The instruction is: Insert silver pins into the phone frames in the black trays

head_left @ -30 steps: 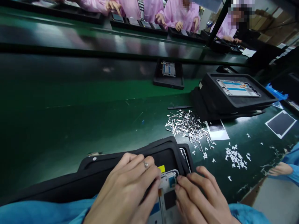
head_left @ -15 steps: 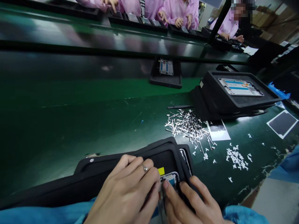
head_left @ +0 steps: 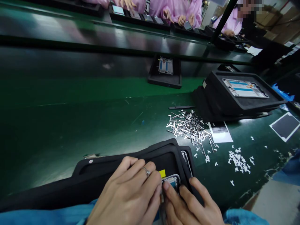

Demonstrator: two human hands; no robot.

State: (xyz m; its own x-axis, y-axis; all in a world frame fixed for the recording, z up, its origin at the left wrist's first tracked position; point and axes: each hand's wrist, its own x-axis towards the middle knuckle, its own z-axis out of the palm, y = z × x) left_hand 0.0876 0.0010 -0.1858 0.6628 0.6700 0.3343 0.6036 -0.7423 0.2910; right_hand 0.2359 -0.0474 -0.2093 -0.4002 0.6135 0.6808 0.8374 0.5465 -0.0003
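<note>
A phone frame with a blue strip lies in the top black tray of a stack in front of me. My left hand, with a ring on one finger, is curled over the frame's left side, its fingertips pressed together; what they pinch is hidden. My right hand grips the frame from the right: one fingertip presses its upper part, another rests at its edge and a third reaches the trays' rim. A yellow tab shows beside the frame. Both hands cover most of the frame.
Beyond the trays lie a heap of small white and dark strips, tweezers and a smaller pile of white pieces. Stacked trays stand at right, another tray farther back. Co-workers in pink sleeves work across the bench.
My hands keep almost the same place on the phone frame, with only slight finger movement. The view has shifted a little. Across the bench, co-workers' hands have moved.
</note>
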